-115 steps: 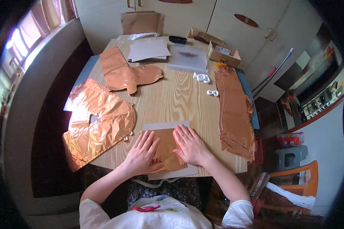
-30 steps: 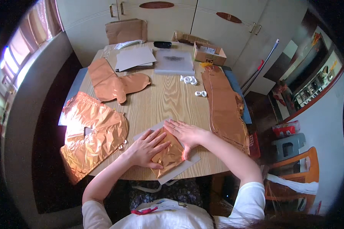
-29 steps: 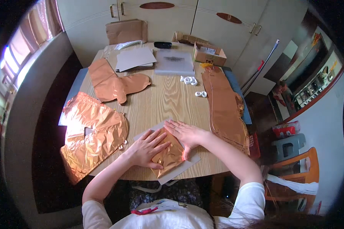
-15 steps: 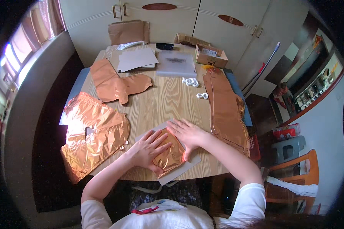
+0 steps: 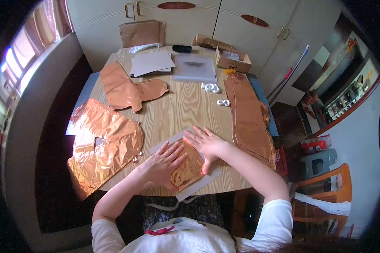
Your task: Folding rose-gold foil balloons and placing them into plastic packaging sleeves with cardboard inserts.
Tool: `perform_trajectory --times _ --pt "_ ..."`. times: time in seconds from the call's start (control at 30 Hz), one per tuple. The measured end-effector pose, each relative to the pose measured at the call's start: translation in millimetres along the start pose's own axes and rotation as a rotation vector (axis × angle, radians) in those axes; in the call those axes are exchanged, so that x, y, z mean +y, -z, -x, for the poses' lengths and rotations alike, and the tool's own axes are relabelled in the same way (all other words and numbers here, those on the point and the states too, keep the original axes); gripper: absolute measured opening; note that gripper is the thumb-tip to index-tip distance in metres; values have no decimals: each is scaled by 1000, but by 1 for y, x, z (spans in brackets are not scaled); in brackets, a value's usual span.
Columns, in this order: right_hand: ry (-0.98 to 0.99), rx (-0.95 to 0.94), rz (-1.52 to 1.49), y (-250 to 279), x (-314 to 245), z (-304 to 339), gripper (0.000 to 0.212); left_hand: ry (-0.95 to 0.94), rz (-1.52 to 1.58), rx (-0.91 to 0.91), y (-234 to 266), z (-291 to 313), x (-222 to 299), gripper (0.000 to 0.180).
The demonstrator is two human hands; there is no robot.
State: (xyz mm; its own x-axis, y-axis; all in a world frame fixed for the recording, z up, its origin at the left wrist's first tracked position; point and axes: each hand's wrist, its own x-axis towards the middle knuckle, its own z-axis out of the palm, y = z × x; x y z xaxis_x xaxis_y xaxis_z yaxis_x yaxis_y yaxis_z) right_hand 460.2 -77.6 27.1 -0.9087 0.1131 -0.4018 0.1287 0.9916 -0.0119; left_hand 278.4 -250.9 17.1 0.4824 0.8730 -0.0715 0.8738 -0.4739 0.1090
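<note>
Both my hands press flat on a folded copper-coloured foil sheet [image 5: 188, 170], which lies over a grey card [image 5: 200, 184] near the table's front edge. My left hand [image 5: 165, 165] covers the foil's left side, fingers spread. Across its upper right edge rests my right hand [image 5: 205, 147], fingers stretched out and thumb pointing down along the side. Parts of the foil and card are hidden under my palms. To the left lies a larger shiny foil piece [image 5: 109, 147] with a small opening; beyond it is a flat, matter foil shape [image 5: 120, 88].
A long stack of copper foil [image 5: 251, 114] runs along the table's right side. Small white rolls [image 5: 210, 87], a clear plastic folder [image 5: 194, 71], grey cards [image 5: 152, 64], a black pouch [image 5: 182, 49] and an open cardboard box [image 5: 233, 61] sit toward the back. A wooden chair [image 5: 344, 185] stands right.
My left hand has slid slightly left and down on the foil, and its fingers have shifted. My right hand stays in nearly the same place. The view has moved a little.
</note>
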Motion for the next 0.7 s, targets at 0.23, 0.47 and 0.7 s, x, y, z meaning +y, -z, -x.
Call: perform_trajectory --times 0.23,0.47,0.7 --pt "-16 -40 33 5 -2 2 153 -56 64 82 4 1 1 123" --pt "-24 -56 46 4 -1 -1 156 -36 15 75 9 1 4 121" --pt "-6 -14 62 0 0 0 156 30 -42 55 6 7 4 123"
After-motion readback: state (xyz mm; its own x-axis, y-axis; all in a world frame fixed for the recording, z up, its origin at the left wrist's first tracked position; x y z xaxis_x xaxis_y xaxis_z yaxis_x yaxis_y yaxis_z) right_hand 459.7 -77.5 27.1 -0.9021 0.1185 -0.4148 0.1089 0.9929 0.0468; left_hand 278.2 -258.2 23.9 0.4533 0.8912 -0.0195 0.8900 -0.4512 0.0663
